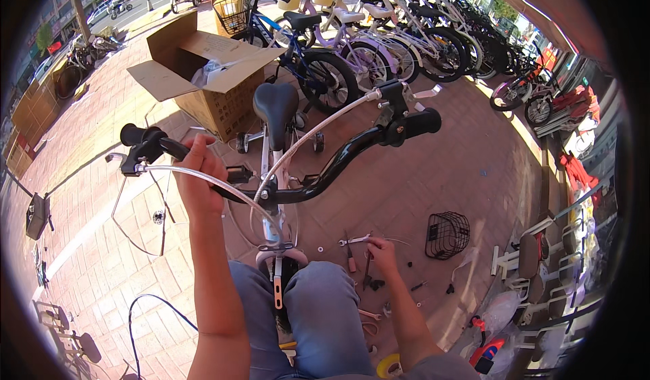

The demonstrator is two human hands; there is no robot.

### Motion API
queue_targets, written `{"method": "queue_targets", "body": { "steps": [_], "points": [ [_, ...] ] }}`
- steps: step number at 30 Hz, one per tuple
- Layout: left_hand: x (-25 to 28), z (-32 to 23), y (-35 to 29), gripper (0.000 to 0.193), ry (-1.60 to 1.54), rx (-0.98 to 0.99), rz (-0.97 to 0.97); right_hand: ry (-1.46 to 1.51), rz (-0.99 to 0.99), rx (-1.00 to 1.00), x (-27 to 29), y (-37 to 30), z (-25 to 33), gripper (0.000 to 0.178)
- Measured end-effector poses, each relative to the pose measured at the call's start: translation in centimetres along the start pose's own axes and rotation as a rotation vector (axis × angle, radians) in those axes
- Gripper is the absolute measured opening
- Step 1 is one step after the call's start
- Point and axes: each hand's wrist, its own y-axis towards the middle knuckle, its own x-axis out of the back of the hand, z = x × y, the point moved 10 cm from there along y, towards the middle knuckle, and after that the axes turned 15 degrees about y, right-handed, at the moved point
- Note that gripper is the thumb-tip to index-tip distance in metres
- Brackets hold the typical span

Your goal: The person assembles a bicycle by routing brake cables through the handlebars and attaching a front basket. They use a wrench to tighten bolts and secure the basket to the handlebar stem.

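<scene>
In front of me stands a small bicycle with a black handlebar (325,173), silver cable housings and a dark saddle (276,106). My left hand (202,170) is closed round the handlebar's left side, inboard of the grip and brake lever (125,163). The front wheel's fork and fender (277,261) sit between my knees. Low on the right, my right hand (382,255) pinches the end of a silver wrench (353,240). A long dark tool (367,272) shows just below its fingers; whether the hand touches it I cannot tell. A red-handled screwdriver (351,261) lies beside the wrench.
A black wire basket (447,236) and several small parts lie on the brick paving at right. An open cardboard box (220,106) stands behind the bicycle at left. Rows of parked bicycles (379,48) line the back. Bagged parts and frames (497,319) crowd the right edge.
</scene>
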Motion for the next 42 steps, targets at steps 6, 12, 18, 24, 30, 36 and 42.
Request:
{"method": "queue_targets", "body": {
  "steps": [6, 12, 18, 24, 30, 36, 42],
  "points": [
    [1.4, 0.2, 0.2, 0.018, -0.004, 0.015, -0.032, 1.063, -0.151, 0.044, 2.3, -5.5, 14.3, 0.018],
    [1.0, 0.4, 0.2, 0.02, -0.039, 0.015, -0.009, 0.5, -0.087, -0.254, 0.8, -5.2, 11.2, 0.021],
    [0.9, 0.7, 0.1, 0.018, -0.103, 0.034, -0.003, 0.602, 0.08, -0.266, -6.3, 2.0, 16.0, 0.013],
    [0.9, 0.3, -0.4, 0.022, -0.014, 0.073, -0.009, 0.38, 0.471, -0.013, -16.7, 8.6, 28.0, 0.014],
    [-0.2, -0.4, -1.2, 0.024, -0.011, 0.109, 0.022, 0.308, 0.689, -0.011, -23.4, 7.2, 36.8, 0.011],
    [-0.2, -0.6, -1.4, 0.026, 0.017, 0.103, 0.012, 0.106, 0.901, -0.183, -28.7, 5.1, 36.9, 0.015],
    [-0.1, -0.5, -1.1, 0.025, 0.047, 0.08, 0.012, 0.022, 0.994, -0.23, -30.7, 5.0, 35.5, 0.022]
  ]
}}
